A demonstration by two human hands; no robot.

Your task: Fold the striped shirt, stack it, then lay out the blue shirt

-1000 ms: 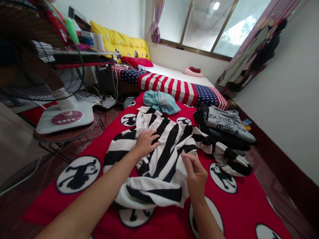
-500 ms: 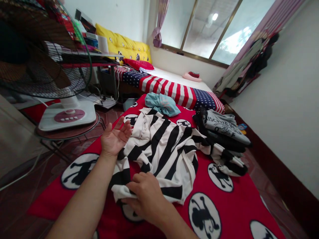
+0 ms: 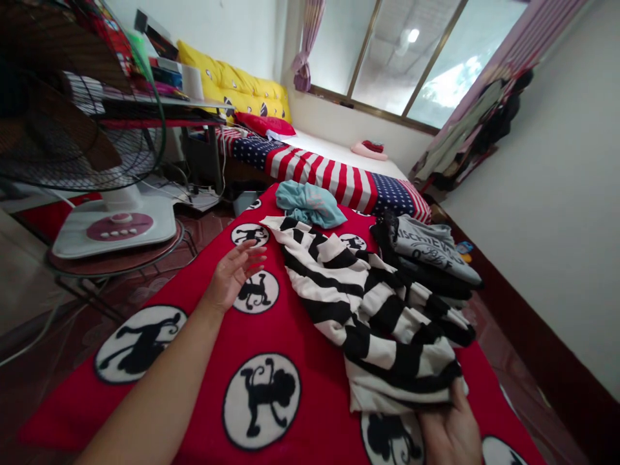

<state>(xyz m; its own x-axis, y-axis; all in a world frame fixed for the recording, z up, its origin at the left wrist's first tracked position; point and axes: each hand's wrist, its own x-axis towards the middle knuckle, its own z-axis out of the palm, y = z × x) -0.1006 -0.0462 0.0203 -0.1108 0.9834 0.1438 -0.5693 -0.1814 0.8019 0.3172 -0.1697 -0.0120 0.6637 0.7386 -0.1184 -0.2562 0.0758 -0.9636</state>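
Head view: black-and-white striped shirt [image 3: 372, 316], seemingly folded over lengthwise.

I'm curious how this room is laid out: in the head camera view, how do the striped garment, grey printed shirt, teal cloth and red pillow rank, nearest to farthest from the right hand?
From the right hand:
1. Striped garment: touching it, on the red blanket.
2. Grey printed shirt: straight ahead, by the blanket's right edge.
3. Teal cloth: ahead and left, at the blanket's far end.
4. Red pillow: farthest, at the room's far end.
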